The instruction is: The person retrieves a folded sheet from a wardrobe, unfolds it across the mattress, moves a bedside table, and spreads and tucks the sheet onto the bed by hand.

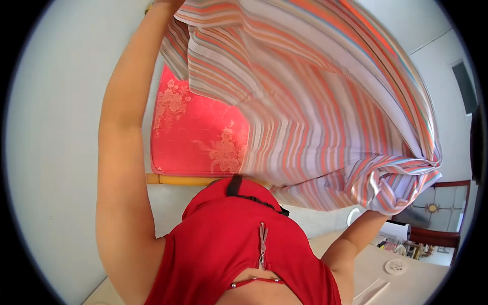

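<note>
A large striped cloth, like a bed sheet (315, 101), in orange, white, grey and blue, is spread in the air before me. My left hand (170, 3) is raised at the top edge, mostly cut off, with a corner of the sheet gathered at it. On the right, the sheet bunches over my right hand, whose fingers are hidden in the folds; only my right forearm (353, 241) shows below. Under the sheet lies a red mattress (195, 134) with a pale flower pattern, partly covered from view.
A yellow rail (190, 180) runs along the mattress's near edge, close to my body. A white wall (56, 132) stands on the left. At the lower right are a pale floor (417, 279), a round white item (395, 267), a cluttered shelf area (419, 250) and a red-framed glass panel (442, 206).
</note>
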A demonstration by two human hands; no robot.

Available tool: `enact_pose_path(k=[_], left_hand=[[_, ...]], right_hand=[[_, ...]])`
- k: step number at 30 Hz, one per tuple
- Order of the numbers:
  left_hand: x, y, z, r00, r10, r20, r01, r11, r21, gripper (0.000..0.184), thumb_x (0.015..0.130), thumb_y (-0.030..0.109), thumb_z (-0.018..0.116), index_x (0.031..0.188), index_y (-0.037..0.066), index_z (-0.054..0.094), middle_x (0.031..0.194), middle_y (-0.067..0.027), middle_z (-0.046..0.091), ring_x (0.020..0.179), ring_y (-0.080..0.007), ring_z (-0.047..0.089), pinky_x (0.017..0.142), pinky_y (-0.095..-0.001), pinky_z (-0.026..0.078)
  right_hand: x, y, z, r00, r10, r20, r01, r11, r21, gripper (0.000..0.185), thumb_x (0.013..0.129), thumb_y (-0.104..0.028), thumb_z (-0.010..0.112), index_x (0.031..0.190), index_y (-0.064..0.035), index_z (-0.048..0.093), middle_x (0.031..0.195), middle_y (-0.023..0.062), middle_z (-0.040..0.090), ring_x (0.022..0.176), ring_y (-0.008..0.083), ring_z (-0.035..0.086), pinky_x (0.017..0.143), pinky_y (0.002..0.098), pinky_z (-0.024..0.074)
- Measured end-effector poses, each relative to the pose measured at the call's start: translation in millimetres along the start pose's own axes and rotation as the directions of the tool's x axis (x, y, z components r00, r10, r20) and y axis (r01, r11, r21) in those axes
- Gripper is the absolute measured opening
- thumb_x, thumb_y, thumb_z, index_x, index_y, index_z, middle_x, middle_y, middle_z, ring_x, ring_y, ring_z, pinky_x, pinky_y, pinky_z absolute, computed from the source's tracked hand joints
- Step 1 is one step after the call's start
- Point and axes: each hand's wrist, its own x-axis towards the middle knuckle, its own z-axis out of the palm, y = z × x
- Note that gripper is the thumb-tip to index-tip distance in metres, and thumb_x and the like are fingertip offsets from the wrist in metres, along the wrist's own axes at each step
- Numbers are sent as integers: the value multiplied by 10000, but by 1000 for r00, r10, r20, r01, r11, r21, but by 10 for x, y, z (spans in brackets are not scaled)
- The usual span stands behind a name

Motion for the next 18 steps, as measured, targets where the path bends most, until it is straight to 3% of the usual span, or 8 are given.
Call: enact_pose_path(k=[1,2,4,5,6,7,12,18], left_hand=[[-155,122,-145,994,112,12,-113,993,46,175,906,145,471,1015,27,541,768,-150,630,579,-248,611,550,-298,491],[-517,-640,-284,942,250,226,-322,863,389,271,762,165,632,1024,98,610,695,-101,613,601,-302,577,604,-368,476],[-1241,-358,-358,759,284,586,-499,832,243,484,675,104,683,1142,151,568,690,-104,603,633,-308,602,570,-401,477],[-1611,-689,-320,644,209,736,-548,797,254,542,671,69,657,1189,180,543,729,-116,621,670,-319,616,570,-404,484],[-1957,-674,-436,584,-140,800,-323,864,387,521,689,50,627,1178,212,546,773,-131,635,714,-322,627,593,-420,489],[-2381,-761,-581,598,-229,768,-311,818,485,367,718,75,607,1067,186,580,835,-115,645,769,-309,635,635,-454,496],[-3754,-779,-1317,390,-570,723,-14,782,624,287,709,34,567,972,135,622,851,-132,646,808,-318,619,645,-444,478],[-4129,-561,-2132,598,-635,489,170,697,697,208,745,109,587,947,99,632,861,-127,643,817,-331,613,681,-415,480]], right_hand=[[8,6,-153,998,-27,-49,27,1000,-10,337,807,-322,608,959,-22,586,935,100,595,836,169,559,751,326,454],[41,24,-249,995,-48,-84,47,999,-23,339,810,-324,606,962,-23,586,938,100,594,839,170,558,753,327,453],[78,110,-453,987,-69,-142,62,997,-54,342,816,-329,601,969,-24,584,945,101,592,845,171,557,758,327,453],[177,206,-514,985,-59,-163,49,997,-66,344,818,-331,599,972,-24,583,949,102,591,848,171,556,761,327,453],[227,277,-591,983,-54,-178,41,996,-78,345,821,-333,597,975,-24,583,952,102,590,850,171,556,764,327,452],[264,352,-670,980,-50,-194,34,996,-86,347,824,-335,595,978,-25,582,956,103,590,853,172,555,766,327,452],[239,908,-977,967,3,-256,-42,988,-148,356,837,-347,583,994,-27,578,973,105,585,868,174,553,779,328,451],[71,1390,-1349,964,135,-227,-185,958,-217,367,853,-360,569,1013,-30,574,994,108,580,885,176,549,794,329,450]])
